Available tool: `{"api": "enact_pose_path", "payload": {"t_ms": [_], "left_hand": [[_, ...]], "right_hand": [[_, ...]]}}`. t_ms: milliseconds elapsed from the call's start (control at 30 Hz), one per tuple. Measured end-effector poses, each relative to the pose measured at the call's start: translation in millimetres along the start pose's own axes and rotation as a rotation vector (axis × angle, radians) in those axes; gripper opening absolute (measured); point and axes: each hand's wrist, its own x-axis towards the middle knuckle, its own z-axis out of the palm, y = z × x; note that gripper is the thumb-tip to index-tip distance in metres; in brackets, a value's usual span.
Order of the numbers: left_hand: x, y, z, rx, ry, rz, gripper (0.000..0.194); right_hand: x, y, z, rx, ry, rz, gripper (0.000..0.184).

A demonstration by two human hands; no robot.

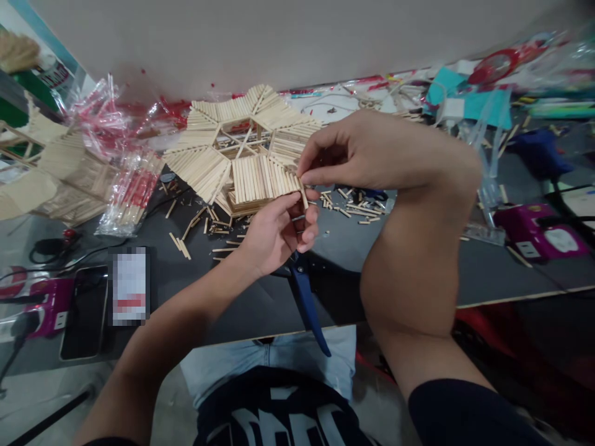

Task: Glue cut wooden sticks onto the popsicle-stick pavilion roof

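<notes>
A star-shaped model of thin wooden sticks (242, 145) lies on the dark table (488, 272). My right hand (357, 152) pinches a short wooden stick (303, 193) at the model's near right edge. Just below it, my left hand (279, 232) is curled closed, thumb and fingers touching the same stick's lower end. Blue-handled scissors (307, 303) lie under my left hand, their handle sticking out over the table's front edge.
Cut stick scraps (353, 207) litter the table. Plastic packs of sticks (132, 189) lie at the left beside another stick structure (60, 179). A phone (83, 310) and a purple device (49, 303) sit at near left, another purple device (539, 232) at right.
</notes>
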Motion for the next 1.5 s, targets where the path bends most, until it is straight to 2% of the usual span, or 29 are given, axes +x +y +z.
{"api": "enact_pose_path", "payload": {"t_ms": [200,400,567,1067,1500], "left_hand": [[2,0,1.2,0.018,0.024,-0.026,0.02],[3,-1,-1.7,0.008,0.002,-0.004,0.021],[1,-1,-1.7,-0.01,-0.022,0.004,0.023],[1,-4,5.5,0.029,0.06,0.016,0.023],[0,-2,9.2,0.029,0.043,0.03,0.024]], "right_hand": [[1,0,-1,0.023,0.004,0.017,0.022],[2,1,-1,0.034,0.006,0.014,0.016],[2,4,2,0.034,0.036,-0.018,0.017],[5,12,0,0.086,0.024,-0.033,0.018],[5,13,2,0.052,0.055,-0.066,0.012]]}}
